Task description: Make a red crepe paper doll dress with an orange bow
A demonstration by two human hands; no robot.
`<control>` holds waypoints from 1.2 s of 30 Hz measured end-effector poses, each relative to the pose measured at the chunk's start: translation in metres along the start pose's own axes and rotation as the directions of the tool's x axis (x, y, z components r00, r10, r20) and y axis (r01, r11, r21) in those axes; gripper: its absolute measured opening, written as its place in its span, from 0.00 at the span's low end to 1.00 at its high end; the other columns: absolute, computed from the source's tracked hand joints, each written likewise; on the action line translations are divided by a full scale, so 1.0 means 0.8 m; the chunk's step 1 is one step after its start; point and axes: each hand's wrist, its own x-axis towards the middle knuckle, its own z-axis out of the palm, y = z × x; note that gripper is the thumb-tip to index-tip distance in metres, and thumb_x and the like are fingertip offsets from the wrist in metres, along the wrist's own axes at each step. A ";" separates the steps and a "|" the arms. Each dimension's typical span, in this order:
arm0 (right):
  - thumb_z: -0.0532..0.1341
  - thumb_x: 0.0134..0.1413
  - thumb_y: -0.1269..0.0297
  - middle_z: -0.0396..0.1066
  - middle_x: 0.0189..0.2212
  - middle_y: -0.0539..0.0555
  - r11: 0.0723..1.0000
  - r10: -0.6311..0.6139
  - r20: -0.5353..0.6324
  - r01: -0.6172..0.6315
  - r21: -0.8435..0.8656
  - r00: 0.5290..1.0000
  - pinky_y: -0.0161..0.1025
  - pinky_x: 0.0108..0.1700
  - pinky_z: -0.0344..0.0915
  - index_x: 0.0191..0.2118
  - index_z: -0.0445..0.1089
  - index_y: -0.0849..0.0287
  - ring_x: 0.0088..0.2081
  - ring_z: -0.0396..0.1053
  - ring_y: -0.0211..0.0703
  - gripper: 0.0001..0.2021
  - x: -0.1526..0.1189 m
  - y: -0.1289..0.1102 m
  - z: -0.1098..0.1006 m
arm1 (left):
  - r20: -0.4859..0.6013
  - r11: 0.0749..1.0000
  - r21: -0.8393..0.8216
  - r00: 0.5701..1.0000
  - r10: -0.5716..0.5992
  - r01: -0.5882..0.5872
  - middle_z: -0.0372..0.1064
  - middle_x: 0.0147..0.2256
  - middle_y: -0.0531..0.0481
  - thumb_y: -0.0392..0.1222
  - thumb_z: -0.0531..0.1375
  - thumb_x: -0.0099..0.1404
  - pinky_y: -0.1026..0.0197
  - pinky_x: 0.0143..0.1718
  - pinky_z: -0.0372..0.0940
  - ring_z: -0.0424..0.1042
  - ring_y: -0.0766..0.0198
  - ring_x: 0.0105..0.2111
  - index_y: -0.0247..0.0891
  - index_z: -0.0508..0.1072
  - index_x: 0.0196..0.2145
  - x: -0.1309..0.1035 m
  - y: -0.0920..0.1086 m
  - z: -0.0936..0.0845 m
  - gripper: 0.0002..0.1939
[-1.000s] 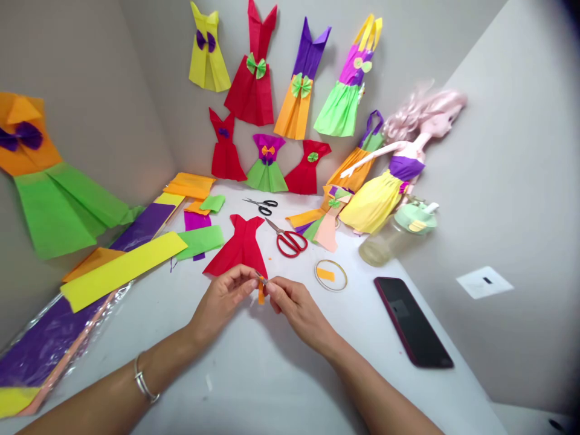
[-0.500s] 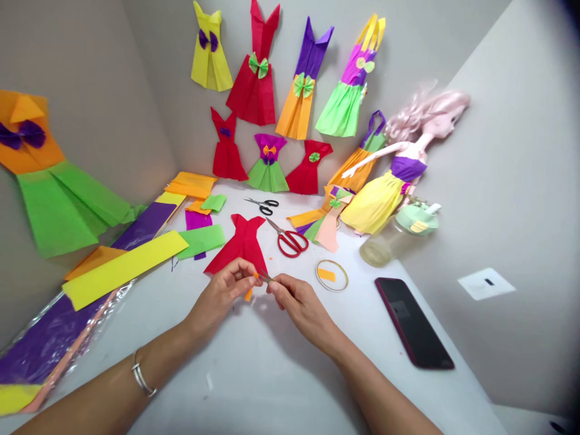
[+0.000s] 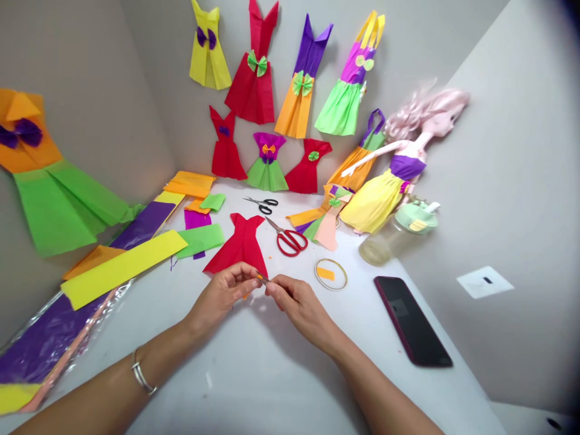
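Observation:
My left hand is closed, its thumb and fingertips pinching a small orange paper strip, mostly hidden behind the fingers. Close against it, my right hand grips a thin grey metal tool; only its short end shows between the fingertips, so its kind is unclear. Just behind both hands lies a red paper dress on the table. Red-handled scissors rest to its right, and small black-handled scissors lie farther back.
Yellow paper and green paper lie at left over a plastic-wrapped purple pack. At right are a bangle around an orange scrap, a phone, a lidded bottle and a doll. Paper dresses hang behind.
The tool's end has moved in against my left fingertips, and less of it shows. Less of the orange strip is visible below my left hand. The other things stay in place.

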 end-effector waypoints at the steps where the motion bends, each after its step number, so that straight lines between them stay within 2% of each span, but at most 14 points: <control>1: 0.51 0.65 0.48 0.54 0.23 0.45 1.000 -0.002 0.003 0.002 0.003 1.000 0.34 0.28 0.49 0.29 0.63 0.57 0.26 0.51 0.35 0.20 0.000 0.000 0.000 | 0.009 1.000 0.002 1.000 0.000 0.000 0.69 0.32 0.53 0.47 0.65 0.60 0.63 0.35 0.60 0.65 0.66 0.31 0.39 0.72 0.35 0.000 0.000 0.000 0.10; 9: 0.52 0.65 0.49 0.55 0.24 0.46 1.000 -0.023 0.002 0.023 -0.001 1.000 0.34 0.28 0.50 0.30 0.66 0.58 0.26 0.52 0.35 0.18 -0.001 -0.002 -0.001 | -0.008 1.000 0.008 1.000 -0.012 0.012 0.70 0.30 0.52 0.47 0.67 0.57 0.62 0.34 0.62 0.65 0.65 0.29 0.39 0.73 0.32 0.001 0.003 0.002 0.10; 20: 0.52 0.65 0.50 0.51 0.23 0.46 1.000 -0.023 0.011 0.023 0.004 1.000 0.34 0.27 0.47 0.29 0.66 0.58 0.25 0.48 0.35 0.19 -0.002 -0.004 -0.002 | -0.025 0.999 0.026 1.000 -0.018 0.019 0.70 0.28 0.53 0.48 0.68 0.54 0.63 0.31 0.62 0.65 0.66 0.26 0.38 0.73 0.31 -0.001 0.010 0.005 0.13; 28: 0.53 0.63 0.48 0.50 0.22 0.45 0.999 -0.020 0.037 0.019 0.029 0.999 0.35 0.26 0.46 0.28 0.66 0.58 0.25 0.48 0.35 0.20 -0.002 -0.004 -0.004 | -0.016 1.000 0.020 1.000 -0.006 0.006 0.72 0.28 0.52 0.48 0.68 0.54 0.63 0.30 0.61 0.65 0.66 0.27 0.38 0.73 0.31 -0.004 0.009 0.005 0.13; 36: 0.53 0.63 0.47 0.49 0.20 0.44 0.996 0.005 0.030 -0.008 0.091 1.000 0.35 0.26 0.45 0.26 0.66 0.59 0.23 0.46 0.34 0.22 0.001 -0.003 -0.006 | 0.002 0.999 0.046 1.000 -0.022 0.022 0.69 0.28 0.53 0.49 0.68 0.55 0.63 0.31 0.62 0.65 0.66 0.27 0.39 0.73 0.31 -0.001 0.007 0.003 0.12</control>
